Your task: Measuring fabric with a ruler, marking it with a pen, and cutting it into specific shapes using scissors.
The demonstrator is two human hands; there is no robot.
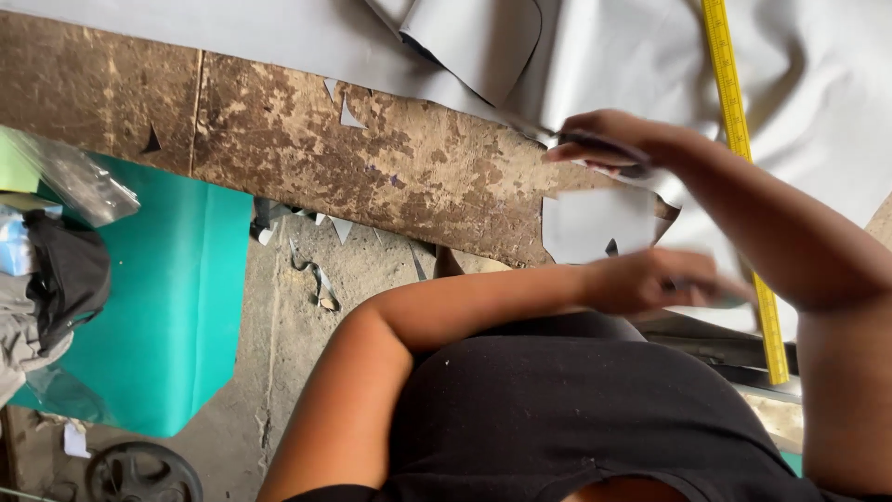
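Observation:
My right hand (609,139) is shut on a pair of scissors (567,138) whose blades point left over the edge of a large grey sheet (818,84). My left hand (650,279) is blurred and grips the near edge of a small cut piece of grey sheet (595,223) that hangs off the table edge. The piece lies between my two hands. A yellow ruler (734,102) runs down the grey sheet, passing behind my right forearm.
A worn brown wooden table (325,149) carries the grey sheet. Below it on the concrete floor are grey scraps (321,279), a teal sheet (167,297), a black cloth (70,274) among plastic bags, and a small black wheel (139,474).

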